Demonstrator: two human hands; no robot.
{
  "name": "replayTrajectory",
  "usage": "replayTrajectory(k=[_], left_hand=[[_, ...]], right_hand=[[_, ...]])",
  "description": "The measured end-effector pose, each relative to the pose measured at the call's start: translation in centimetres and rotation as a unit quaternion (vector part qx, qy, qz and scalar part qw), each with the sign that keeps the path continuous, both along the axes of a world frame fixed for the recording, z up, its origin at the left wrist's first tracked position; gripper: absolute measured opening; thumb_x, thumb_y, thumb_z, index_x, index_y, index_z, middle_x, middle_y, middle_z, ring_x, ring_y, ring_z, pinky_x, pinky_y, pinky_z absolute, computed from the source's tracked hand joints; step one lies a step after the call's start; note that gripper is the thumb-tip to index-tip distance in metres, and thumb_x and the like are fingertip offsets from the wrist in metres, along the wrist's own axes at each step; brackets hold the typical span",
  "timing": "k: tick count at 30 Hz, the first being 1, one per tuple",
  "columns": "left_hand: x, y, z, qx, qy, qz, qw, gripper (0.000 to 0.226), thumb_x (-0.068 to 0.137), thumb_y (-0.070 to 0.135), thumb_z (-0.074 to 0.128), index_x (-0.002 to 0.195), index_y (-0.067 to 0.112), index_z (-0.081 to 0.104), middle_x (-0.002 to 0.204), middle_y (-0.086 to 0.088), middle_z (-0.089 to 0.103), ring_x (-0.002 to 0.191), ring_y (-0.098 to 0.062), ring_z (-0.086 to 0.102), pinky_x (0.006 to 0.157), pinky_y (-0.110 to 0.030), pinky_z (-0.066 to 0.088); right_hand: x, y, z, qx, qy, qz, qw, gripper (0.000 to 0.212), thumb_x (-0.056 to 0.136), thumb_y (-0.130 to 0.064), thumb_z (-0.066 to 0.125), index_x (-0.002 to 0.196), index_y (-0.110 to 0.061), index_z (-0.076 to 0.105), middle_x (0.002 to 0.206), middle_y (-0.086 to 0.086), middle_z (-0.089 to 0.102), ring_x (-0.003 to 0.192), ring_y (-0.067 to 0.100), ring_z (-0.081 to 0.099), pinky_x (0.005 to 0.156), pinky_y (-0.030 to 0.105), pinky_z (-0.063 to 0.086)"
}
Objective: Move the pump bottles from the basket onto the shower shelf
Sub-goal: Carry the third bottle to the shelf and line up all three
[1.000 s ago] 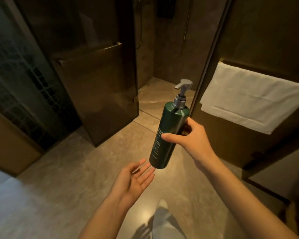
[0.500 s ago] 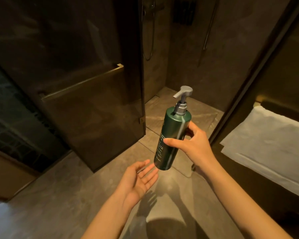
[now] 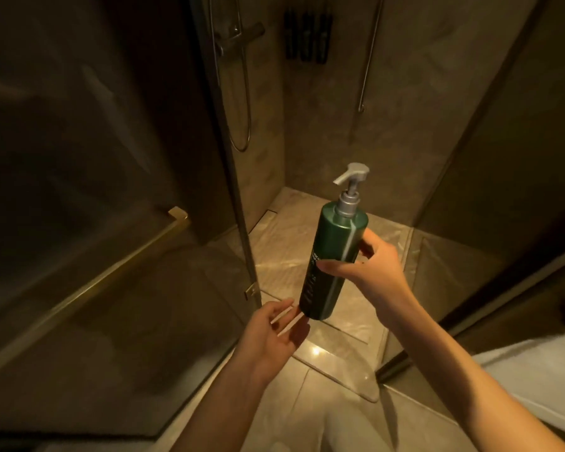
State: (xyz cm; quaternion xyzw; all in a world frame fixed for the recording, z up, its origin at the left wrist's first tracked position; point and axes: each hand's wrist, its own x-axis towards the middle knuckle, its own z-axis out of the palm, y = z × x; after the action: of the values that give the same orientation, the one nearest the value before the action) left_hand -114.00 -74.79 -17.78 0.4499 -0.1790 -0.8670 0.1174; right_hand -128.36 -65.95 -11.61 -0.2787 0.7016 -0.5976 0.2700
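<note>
the right hand (image 3: 371, 272) gripped a green pump bottle (image 3: 331, 256) around its middle, thumb in front and fingers behind, holding it nearly upright at the centre of the frame, in the air over the shower floor (image 3: 284, 243). the left hand (image 3: 271, 337) lay open, palm up, empty, fingertips just beside the bottle's base. a glass door (image 3: 111, 158) filled the left of the frame.

The green pump bottle (image 3: 331, 256) has some pale letters running down its side. They are too small and blurry to read, and the thumb of the right hand (image 3: 369, 272) covers part of them. No other words, numbers or signs can be read anywhere else.
</note>
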Motion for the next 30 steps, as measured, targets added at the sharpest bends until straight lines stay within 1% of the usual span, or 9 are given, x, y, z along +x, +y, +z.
replayTrajectory(k=[5, 8, 10, 14, 17, 20, 23, 25, 30], left_hand=[[-8.9, -7.7, -1.1, 0.007, -0.007, -0.024, 1.000, 0.034, 0.091, 0.010, 0.045, 0.123, 0.001, 0.052, 0.117, -0.019, 0.061, 0.095, -0.031, 0.060, 0.084, -0.039, 0.047], [-15.5, -12.3, -1.3, -0.004, -0.005, -0.023, 1.000, 0.031, 0.091, 0.011, 0.044, 0.120, 0.002, 0.053, 0.118, -0.019, 0.060, 0.095, -0.030, 0.060, 0.093, -0.042, 0.043], [-19.9, -15.4, -0.8, -0.005, -0.001, -0.017, 1.000, 0.031, 0.090, 0.011, 0.046, 0.119, 0.003, 0.055, 0.120, -0.018, 0.060, 0.098, -0.030, 0.060, 0.094, -0.042, 0.043], [-27.9, -21.4, 1.1, -0.012, 0.012, -0.004, 1.000, 0.031, 0.087, 0.010, 0.049, 0.116, 0.003, 0.056, 0.116, -0.019, 0.061, 0.098, -0.031, 0.061, 0.077, -0.041, 0.048], [-32.7, -25.7, 2.6, -0.021, 0.033, 0.017, 0.999, 0.024, 0.087, 0.011, 0.049, 0.108, 0.005, 0.058, 0.105, -0.017, 0.064, 0.094, -0.030, 0.062, 0.077, -0.040, 0.048], [-36.4, -29.7, 3.8, -0.019, 0.049, 0.039, 0.998, 0.021, 0.087, 0.013, 0.048, 0.103, 0.006, 0.059, 0.108, -0.016, 0.061, 0.095, -0.031, 0.061, 0.081, -0.040, 0.046], [-39.9, -34.2, 5.5, -0.022, 0.081, 0.066, 0.994, 0.017, 0.087, 0.014, 0.048, 0.097, 0.007, 0.060, 0.108, -0.017, 0.060, 0.097, -0.031, 0.060, 0.093, -0.041, 0.044], [-42.0, -37.5, 6.5, -0.034, 0.100, 0.080, 0.991, 0.014, 0.087, 0.014, 0.047, 0.092, 0.008, 0.059, 0.106, -0.017, 0.060, 0.097, -0.030, 0.059, 0.095, -0.040, 0.043], [-46.1, -47.0, 8.7, -0.076, 0.168, 0.134, 0.974, 0.016, 0.089, 0.016, 0.043, 0.096, 0.008, 0.056, 0.122, -0.019, 0.056, 0.120, -0.032, 0.053, 0.105, -0.041, 0.039]], right_hand=[[-8.6, -7.3, -1.0, 0.003, 0.013, -0.025, 1.000, 0.047, 0.065, -0.008, 0.081, 0.105, -0.023, 0.062, 0.096, -0.010, 0.068, 0.085, -0.009, 0.062, 0.061, 0.007, 0.046], [-14.9, -12.1, -1.3, -0.005, 0.016, -0.029, 0.999, 0.047, 0.063, -0.007, 0.081, 0.103, -0.022, 0.062, 0.095, -0.008, 0.068, 0.082, -0.007, 0.062, 0.059, 0.006, 0.046], [-19.1, -15.2, -0.5, -0.011, 0.020, -0.023, 0.999, 0.045, 0.063, -0.008, 0.081, 0.101, -0.023, 0.062, 0.095, -0.007, 0.069, 0.085, -0.002, 0.063, 0.061, 0.010, 0.047], [-27.1, -21.2, 1.8, -0.026, 0.041, -0.028, 0.998, 0.046, 0.060, -0.010, 0.083, 0.101, -0.022, 0.064, 0.095, -0.005, 0.070, 0.090, 0.006, 0.064, 0.067, 0.014, 0.048], [-32.4, -25.7, 3.3, -0.045, 0.051, -0.030, 0.997, 0.048, 0.059, -0.013, 0.084, 0.102, -0.020, 0.065, 0.096, -0.002, 0.071, 0.093, 0.013, 0.066, 0.078, 0.029, 0.053], [-36.9, -30.2, 4.7, -0.056, 0.064, -0.011, 0.996, 0.049, 0.058, -0.014, 0.085, 0.103, -0.020, 0.065, 0.097, -0.001, 0.071, 0.094, 0.015, 0.066, 0.081, 0.033, 0.054], [-40.8, -35.4, 6.4, -0.070, 0.079, 0.014, 0.994, 0.050, 0.058, -0.017, 0.086, 0.104, -0.018, 0.066, 0.098, 0.000, 0.071, 0.096, 0.016, 0.066, 0.081, 0.033, 0.053], [-43.0, -39.3, 7.7, -0.079, 0.100, 0.035, 0.991, 0.049, 0.059, -0.019, 0.085, 0.104, -0.019, 0.065, 0.098, -0.002, 0.071, 0.096, 0.015, 0.066, 0.081, 0.032, 0.052], [-47.3, -49.7, 10.9, -0.118, 0.142, 0.098, 0.978, 0.050, 0.064, -0.020, 0.083, 0.109, -0.019, 0.062, 0.104, -0.003, 0.068, 0.100, 0.011, 0.063, 0.084, 0.030, 0.051]])
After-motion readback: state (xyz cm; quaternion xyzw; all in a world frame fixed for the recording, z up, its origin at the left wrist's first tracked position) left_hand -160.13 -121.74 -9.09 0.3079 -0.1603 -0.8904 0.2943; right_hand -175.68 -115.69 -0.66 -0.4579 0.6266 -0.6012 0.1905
